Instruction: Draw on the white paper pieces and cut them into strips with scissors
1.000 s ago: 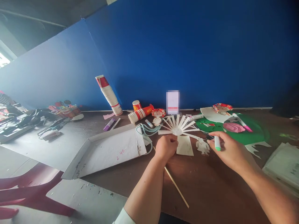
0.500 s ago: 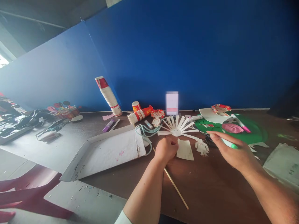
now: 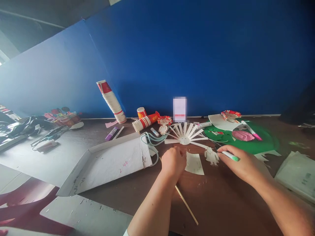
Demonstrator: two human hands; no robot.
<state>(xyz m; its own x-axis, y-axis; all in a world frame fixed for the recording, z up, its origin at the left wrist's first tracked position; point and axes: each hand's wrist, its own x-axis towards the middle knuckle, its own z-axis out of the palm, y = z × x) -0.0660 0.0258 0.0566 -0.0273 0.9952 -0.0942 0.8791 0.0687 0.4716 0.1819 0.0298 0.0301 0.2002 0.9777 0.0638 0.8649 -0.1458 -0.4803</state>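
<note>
My right hand (image 3: pixel 242 164) grips a white marker with a green cap end (image 3: pixel 229 155). Its fingertips are at the right edge of a paper figure cutout (image 3: pixel 211 156), and I cannot tell whether they touch it. My left hand (image 3: pixel 174 163) rests on the table with its fingers curled closed, against the left side of a small white paper piece (image 3: pixel 195 164); whatever is in those fingers is hidden. Under the left wrist runs a thin wooden stick (image 3: pixel 187 206). Just beyond both hands lies a paper cup cut into spread strips (image 3: pixel 184 140).
On the left lies a shallow white cardboard box (image 3: pixel 110 167). Behind it leans a tall stack of paper cups (image 3: pixel 112 101), with red cups (image 3: pixel 147 121) lying nearby. A green round sheet (image 3: pixel 265 137) at the right bears a pink marker (image 3: pixel 252 131) and paper scraps.
My right hand has come down and slightly left with the marker, to the paper figure's edge. My left hand stays beside the paper piece. The view has shifted a little.
</note>
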